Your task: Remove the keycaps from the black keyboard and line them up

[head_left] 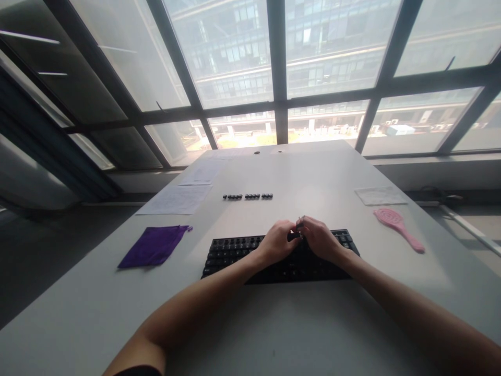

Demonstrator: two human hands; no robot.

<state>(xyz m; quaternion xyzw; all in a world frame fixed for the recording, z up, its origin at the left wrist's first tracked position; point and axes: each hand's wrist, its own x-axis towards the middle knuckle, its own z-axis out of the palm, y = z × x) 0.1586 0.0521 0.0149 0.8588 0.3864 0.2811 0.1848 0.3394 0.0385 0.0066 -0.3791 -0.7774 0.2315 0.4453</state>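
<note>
A black keyboard lies on the white table, partly covered by my hands and forearms. Its top row at the left looks bare of keycaps. My left hand and my right hand meet over the upper middle of the keyboard, fingertips almost touching. The fingers of both are curled and pressed together around something small and dark, with a thin glint of metal; its kind is hidden by the fingers. Behind the keyboard, several small black keycaps stand in a line, split into groups.
A purple drawstring pouch lies on the left, with white paper sheets beyond it. To the right are a pink hairbrush and a flat, pale packet. The white table reaches toward large windows.
</note>
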